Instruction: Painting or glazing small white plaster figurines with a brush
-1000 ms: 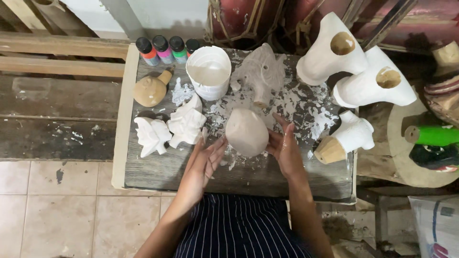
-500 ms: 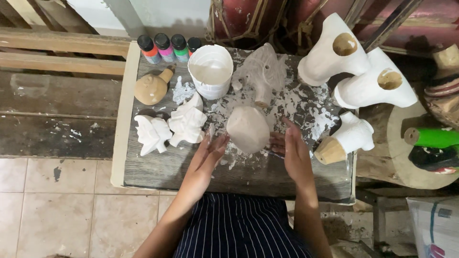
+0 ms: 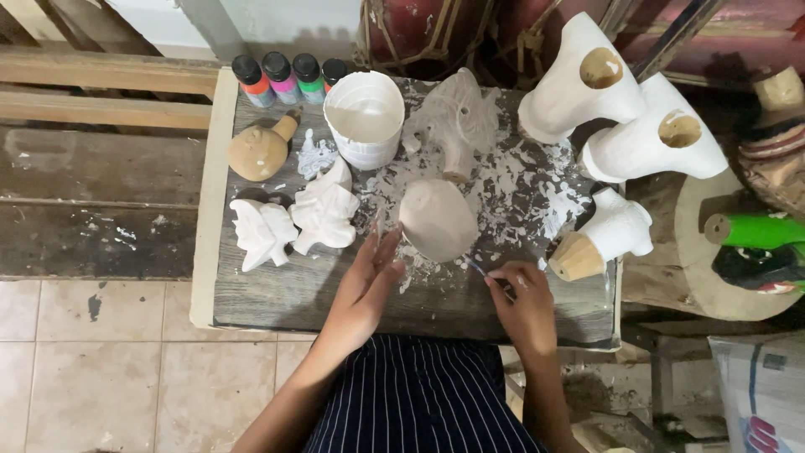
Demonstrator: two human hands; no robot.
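Pale rounded clay figure (image 3: 438,220) set on a paint-splattered wooden board (image 3: 277,289)

Along the board's far left edge, four small paint bottles with black caps (image 3: 285,75) are lined up, banded orange, pink and green; beside them a white plastic tub (image 3: 364,117) is stood. The left hand (image 3: 369,273) is held open, fingertips near the figure's left side. The figure is judged light, stiff, brittle and dusty, best cupped low around its body. The right hand (image 3: 521,298) is pinched shut on a thin brush (image 3: 485,273)

Both hands off rounded piece (image 3: 438,220); right hand (image 3: 524,306) pinches brush.
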